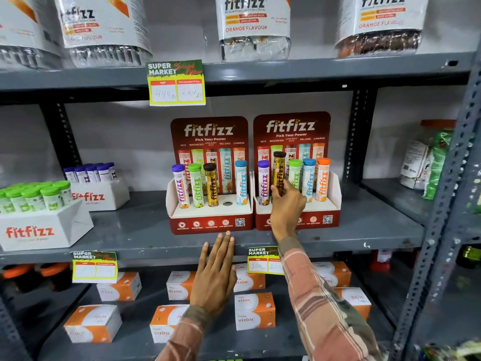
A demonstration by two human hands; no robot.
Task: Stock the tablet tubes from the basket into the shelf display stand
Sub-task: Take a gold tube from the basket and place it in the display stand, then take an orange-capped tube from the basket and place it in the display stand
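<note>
The right hand [286, 201] is gripping the gold tube [278, 173], lowering it into the right display stand [296, 217]; keeping it upright seems wise. At seven o'clock, the left hand [216, 272] is hovering flat, empty.

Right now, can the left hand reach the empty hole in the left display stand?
Probably yes. The left hand is open and flat below the left display stand, and nothing stands in front of the empty hole.

Two red display stands [211, 222] sit side by side on the grey shelf. Bright-capped tubes [195, 185] stand upright in their holes. The left stand has one open hole [227, 203]. A gold tube [278, 170] sits higher.
</note>
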